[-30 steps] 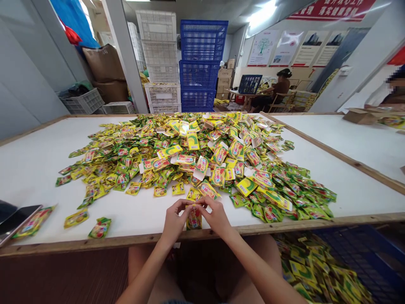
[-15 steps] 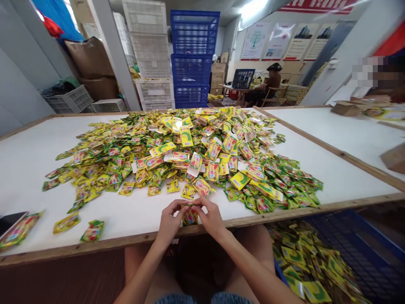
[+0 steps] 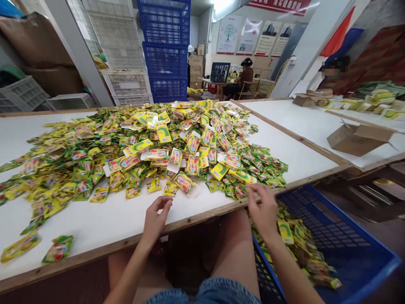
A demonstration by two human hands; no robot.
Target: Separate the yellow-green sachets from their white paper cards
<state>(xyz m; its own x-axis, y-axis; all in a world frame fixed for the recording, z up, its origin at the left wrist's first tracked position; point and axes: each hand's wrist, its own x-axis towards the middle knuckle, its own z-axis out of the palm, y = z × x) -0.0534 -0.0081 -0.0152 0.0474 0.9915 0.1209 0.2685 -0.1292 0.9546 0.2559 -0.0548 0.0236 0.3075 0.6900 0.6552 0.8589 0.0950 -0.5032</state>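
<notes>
Small yellow foil sachet (image 3: 170, 188) lies on the white, wood-edged tabletop (image 3: 202, 204), just past my L hand (image 3: 155, 217): fingers loosely curled, can't tell if tips meet. Long yellow-&-green cardboard box (image 3: 242, 176) rests nr the front of a big heap of sachets & boxes (image 3: 142, 158), close to my R hand (image 3: 263, 209); fingers bent, can't tell if they're pinching anything. Blue plastic mesh crate (image 3: 351, 240) w/ yellow boxes (image 3: 286, 232) sits below, R side.
</notes>
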